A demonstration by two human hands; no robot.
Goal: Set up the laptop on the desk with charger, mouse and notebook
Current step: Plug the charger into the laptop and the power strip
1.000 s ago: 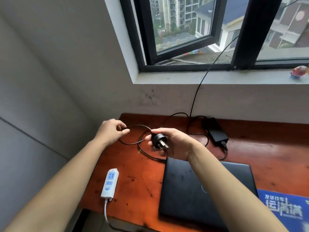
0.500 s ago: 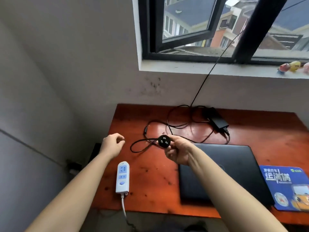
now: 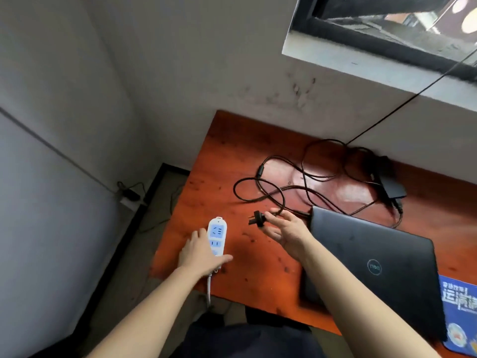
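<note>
Over by the front left corner of the desk [image 3: 227,151], the charger plug [image 3: 256,218] is up off the wood, pinched at the tips of the right hand [image 3: 286,232] between thumb and first fingers. The rest of the fingers are fairly straight and spread, and the prongs point left toward the power strip [image 3: 217,236]. Plug and strip are near each other but apart, so it's not plugged in yet. The white strip lies lengthwise close to the desk's left edge, its white cord [image 3: 208,288] dropping off the front edge. The left hand [image 3: 198,251] is laid on it, fingers fairly straight along its left side and the thumb stretched across its near end, pressing rather than wrapping round it. From the plug the black charger cable [image 3: 271,192] runs back in loose loops over the middle of the desk to the charger brick [image 3: 389,182], which sits by the back edge against the wall. The laptop [image 3: 374,259] is closed, logo up, lying at an angle along the front edge right of the hands, with the right forearm crossing its left corner. Just past its right side there's a blue printed pad [image 3: 459,303], mouse pad or notebook, can't tell. A thin black wire [image 3: 402,104] slants from the window [image 3: 361,34] down to the back of the desk.
</note>
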